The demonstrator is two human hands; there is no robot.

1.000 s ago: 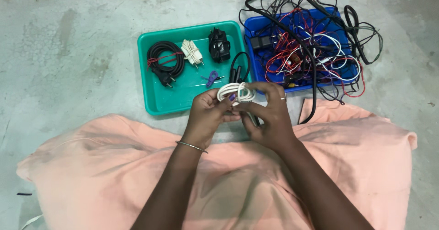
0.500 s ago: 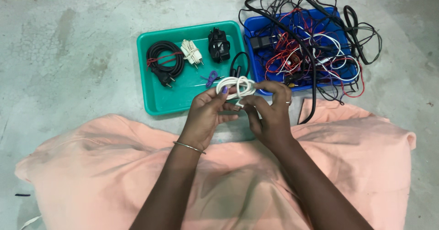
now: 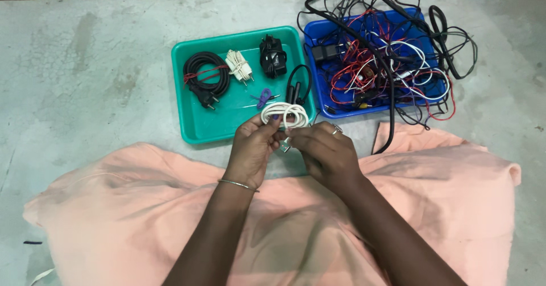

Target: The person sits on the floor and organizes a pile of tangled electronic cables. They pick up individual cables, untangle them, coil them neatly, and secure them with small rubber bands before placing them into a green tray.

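Both my hands hold a white cable (image 3: 284,114) wound into a small coil, just over the near edge of a green tray (image 3: 193,128). My left hand (image 3: 253,149) grips the coil's left side; it wears a thin bangle at the wrist. My right hand (image 3: 324,152), with a ring, pinches the cable's end, where a small metal plug shows between the hands. In the green tray lie a coiled black power cord (image 3: 205,76), a bundled white cable (image 3: 239,67), a black bundle (image 3: 273,57), a small purple tie (image 3: 263,98) and a black looped cable (image 3: 296,87).
A blue tray (image 3: 319,107) to the right holds a tangle of red, white and black wires (image 3: 387,58) that spill over its rim onto the concrete floor (image 3: 85,64). Peach cloth (image 3: 142,206) covers my lap below the hands.
The hands have shifted slightly on the white coil, the right hand working the cable's end closer to the coil. The trays and their contents have not moved.
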